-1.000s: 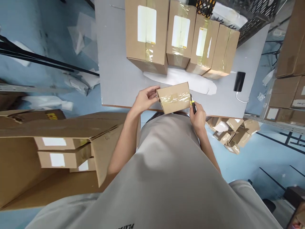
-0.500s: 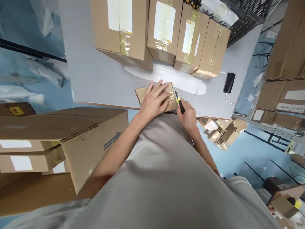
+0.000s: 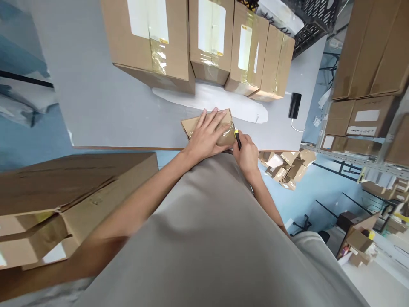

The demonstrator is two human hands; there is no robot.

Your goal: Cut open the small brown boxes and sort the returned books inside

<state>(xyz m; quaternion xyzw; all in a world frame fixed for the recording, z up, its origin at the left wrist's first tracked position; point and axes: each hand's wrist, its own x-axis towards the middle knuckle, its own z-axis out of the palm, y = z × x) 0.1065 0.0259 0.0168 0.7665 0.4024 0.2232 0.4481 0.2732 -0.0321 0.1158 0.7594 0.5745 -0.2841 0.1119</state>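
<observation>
1. Nearest is the person's grey shirt [image 3: 204, 238], with a bare forearm reaching past it on either side.
2. The left forearm runs diagonally from the near left toward the middle, the right one from the near right, and the two hands come close together.
3. At the left stands a large brown cardboard carton [image 3: 108, 192] with smaller boxes inside; on the floor at the right lies a pile of small brown cardboard boxes [image 3: 289, 168].
4. The right hand [image 3: 246, 151] is curled closed around a slim black-and-yellow cutter [image 3: 237, 138], its tip pointing far.
5. The left hand [image 3: 206, 136] is palm down, fingers extended and spread toward the far side, pressed flat over a small brown cardboard box with shiny clear tape [image 3: 227, 135].
6. That box sits at the near edge of the grey surface [image 3: 92, 115], tilted slightly, with the cutter at its right end; whether the blade touches is too small to tell.
7. Beyond it lies a long flat white strip [image 3: 211, 98], with a black phone [image 3: 295, 105] on a white cable to the right.
8. Farthest are four taped brown cardboard boxes [image 3: 212, 64] in a row and a black plastic crate [image 3: 315, 25].
</observation>
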